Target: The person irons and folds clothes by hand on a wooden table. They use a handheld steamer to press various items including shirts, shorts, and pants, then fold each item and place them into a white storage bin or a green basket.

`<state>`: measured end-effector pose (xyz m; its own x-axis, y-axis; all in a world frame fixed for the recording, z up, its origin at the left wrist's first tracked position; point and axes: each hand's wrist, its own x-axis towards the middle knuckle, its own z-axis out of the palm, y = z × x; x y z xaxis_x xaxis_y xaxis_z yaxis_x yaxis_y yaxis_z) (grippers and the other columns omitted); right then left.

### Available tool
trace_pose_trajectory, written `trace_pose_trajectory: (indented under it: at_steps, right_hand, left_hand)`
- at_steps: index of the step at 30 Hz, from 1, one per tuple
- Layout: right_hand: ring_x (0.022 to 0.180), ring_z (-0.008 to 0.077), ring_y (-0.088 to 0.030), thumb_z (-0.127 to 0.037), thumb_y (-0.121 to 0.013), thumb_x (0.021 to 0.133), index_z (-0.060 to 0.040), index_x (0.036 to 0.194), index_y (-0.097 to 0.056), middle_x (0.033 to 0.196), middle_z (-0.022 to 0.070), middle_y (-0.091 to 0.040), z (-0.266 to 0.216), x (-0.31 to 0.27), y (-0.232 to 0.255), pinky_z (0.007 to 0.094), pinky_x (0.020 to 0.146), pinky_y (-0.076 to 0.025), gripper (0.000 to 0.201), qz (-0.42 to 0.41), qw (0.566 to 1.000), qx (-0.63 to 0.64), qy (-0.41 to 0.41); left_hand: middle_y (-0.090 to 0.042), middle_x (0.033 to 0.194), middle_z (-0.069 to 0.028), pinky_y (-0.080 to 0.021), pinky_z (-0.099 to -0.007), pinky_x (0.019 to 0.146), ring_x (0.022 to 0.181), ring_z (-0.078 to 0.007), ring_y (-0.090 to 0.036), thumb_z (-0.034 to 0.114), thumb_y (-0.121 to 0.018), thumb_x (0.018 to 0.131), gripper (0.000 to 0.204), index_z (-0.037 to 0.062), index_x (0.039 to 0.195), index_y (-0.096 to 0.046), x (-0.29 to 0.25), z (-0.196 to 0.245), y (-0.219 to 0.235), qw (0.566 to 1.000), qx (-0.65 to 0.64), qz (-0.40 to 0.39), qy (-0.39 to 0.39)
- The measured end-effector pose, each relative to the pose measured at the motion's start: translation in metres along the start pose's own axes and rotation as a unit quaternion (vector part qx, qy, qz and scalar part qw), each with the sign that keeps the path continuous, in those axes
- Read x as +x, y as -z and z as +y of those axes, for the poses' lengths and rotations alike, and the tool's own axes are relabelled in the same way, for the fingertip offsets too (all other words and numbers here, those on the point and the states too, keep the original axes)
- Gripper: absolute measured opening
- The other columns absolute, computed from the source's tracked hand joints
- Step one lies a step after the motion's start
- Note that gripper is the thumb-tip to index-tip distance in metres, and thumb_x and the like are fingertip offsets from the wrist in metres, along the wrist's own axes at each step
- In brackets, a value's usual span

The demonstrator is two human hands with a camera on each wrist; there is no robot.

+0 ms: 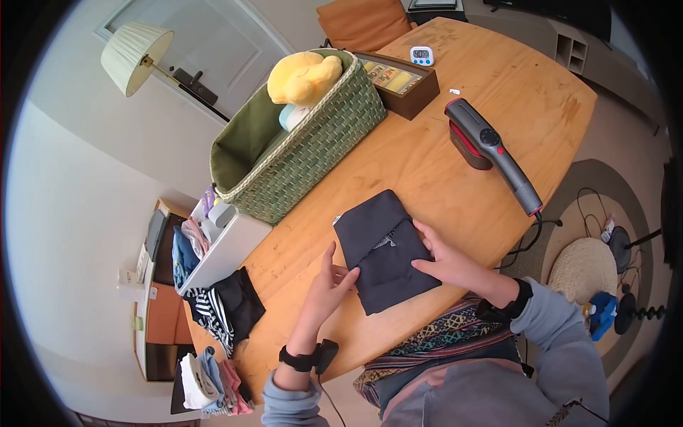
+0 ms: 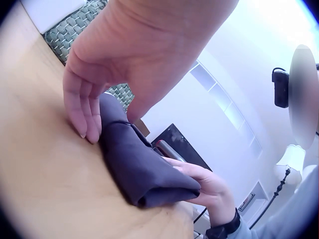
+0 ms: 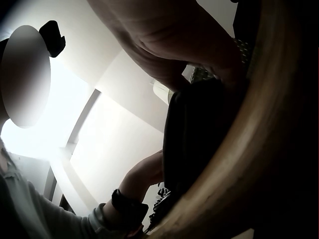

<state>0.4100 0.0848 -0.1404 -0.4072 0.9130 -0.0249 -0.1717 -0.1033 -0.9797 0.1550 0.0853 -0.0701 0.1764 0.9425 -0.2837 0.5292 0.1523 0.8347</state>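
Observation:
A dark folded garment [image 1: 384,285] with a small grey-white print lies near the table's front edge. My left hand [image 1: 327,290] is at its left side, the thumb touching the cloth. In the left wrist view, the fairly straight fingers [image 2: 91,127] reach down right beside the fold. From the right, my right hand [image 1: 455,262] grips the garment, thumb on top and fingers at its far edge. The right wrist view is dark, with the garment [image 3: 192,134] below that hand.
A green woven basket [image 1: 306,153] holding a yellow plush toy [image 1: 304,78] stands behind. A black-grey handheld appliance [image 1: 494,146] with a cord rests at right. Also on the table are a brown box [image 1: 413,99], a white timer [image 1: 422,55] and dark clothes [image 1: 240,302] at left.

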Motion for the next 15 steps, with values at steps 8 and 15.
trace_pose_trajectory:
  at_steps: [8,15]
  right_hand:
    - [0.131,0.0218,-0.033,0.009,-0.048,0.085,0.0014,0.145,-0.003,0.146,0.0192,-0.026,-0.002,-0.003,-0.007,0.0302,0.105,-0.031,0.076,0.050,0.997,0.044,-0.046]
    - [0.131,0.0215,-0.035,0.010,-0.048,0.084,0.0009,0.145,-0.012,0.144,0.0155,-0.032,-0.009,-0.003,-0.009,0.0303,0.106,-0.029,0.072,0.048,0.996,0.067,-0.040]
  left_hand:
    - [-0.058,0.108,-0.0142,-0.047,-0.0245,0.068,0.086,-0.0170,-0.061,0.021,-0.063,0.089,0.083,0.0077,0.148,-0.006,-0.004,0.012,-0.018,0.998,-0.057,0.000,-0.009]
    - [-0.049,0.127,-0.0150,-0.047,-0.0286,0.081,0.109,-0.0215,-0.055,0.017,-0.063,0.089,0.082,0.0083,0.147,-0.007,-0.005,0.004,-0.022,0.988,-0.149,-0.023,0.042]
